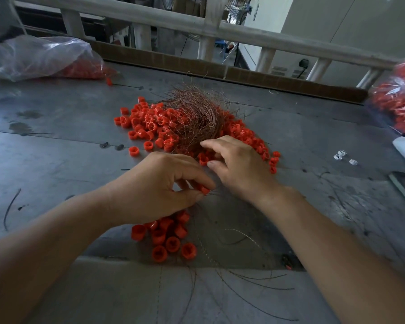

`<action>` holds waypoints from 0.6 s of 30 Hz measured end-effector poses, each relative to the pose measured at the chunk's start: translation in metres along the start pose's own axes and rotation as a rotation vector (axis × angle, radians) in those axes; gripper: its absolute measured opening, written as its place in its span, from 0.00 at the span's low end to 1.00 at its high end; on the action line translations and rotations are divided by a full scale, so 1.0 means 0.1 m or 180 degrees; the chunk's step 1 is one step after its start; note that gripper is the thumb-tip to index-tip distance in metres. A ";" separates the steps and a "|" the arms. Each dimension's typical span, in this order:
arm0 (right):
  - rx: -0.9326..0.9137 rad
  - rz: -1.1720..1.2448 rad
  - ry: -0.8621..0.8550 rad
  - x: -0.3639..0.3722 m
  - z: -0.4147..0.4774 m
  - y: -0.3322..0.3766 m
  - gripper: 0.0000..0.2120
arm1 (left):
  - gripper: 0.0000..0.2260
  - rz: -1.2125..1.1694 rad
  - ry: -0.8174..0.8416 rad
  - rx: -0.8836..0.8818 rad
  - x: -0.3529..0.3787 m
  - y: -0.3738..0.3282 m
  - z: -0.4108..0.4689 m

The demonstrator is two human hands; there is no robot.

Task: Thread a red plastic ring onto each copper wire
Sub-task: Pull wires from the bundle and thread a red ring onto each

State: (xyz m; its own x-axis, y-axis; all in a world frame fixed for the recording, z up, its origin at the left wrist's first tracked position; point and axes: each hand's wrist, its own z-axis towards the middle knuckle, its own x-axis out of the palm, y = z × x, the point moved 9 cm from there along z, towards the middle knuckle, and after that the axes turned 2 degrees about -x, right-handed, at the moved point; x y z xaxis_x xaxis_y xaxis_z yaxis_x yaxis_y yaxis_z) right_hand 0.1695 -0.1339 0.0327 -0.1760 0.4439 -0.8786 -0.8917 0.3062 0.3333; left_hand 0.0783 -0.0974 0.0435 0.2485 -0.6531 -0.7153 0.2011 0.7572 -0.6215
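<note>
Left hand (164,183) pinches a red ring (203,189) just above the grey table (56,148). Right hand (239,164) is at the copper wire bundle (197,115) on the ring pile (147,122); can't tell if it grips a wire

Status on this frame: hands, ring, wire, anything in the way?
Left hand pinches one red ring. Right hand at the copper wire bundle, hold unclear. Loose rings crowd the bundle.

Grey metal table (56,141), red rings (147,122), copper wires (197,113), bags (40,57)
</note>
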 end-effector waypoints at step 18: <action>-0.0611 0.1497 -0.1711 -0.85 -0.23 0.17 0.09 | 0.18 -0.0859 -0.0660 -0.0707 -0.22 0.26 -0.01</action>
State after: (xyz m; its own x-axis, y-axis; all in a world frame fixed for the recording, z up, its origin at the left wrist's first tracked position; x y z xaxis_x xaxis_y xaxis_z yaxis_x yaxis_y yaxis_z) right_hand 0.1595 -0.1858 0.1053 -0.3730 0.8583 -0.3524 -0.8383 -0.1490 0.5245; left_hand 0.0776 -0.0631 0.0428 0.4054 -0.7948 -0.4516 0.0812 0.5234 -0.8482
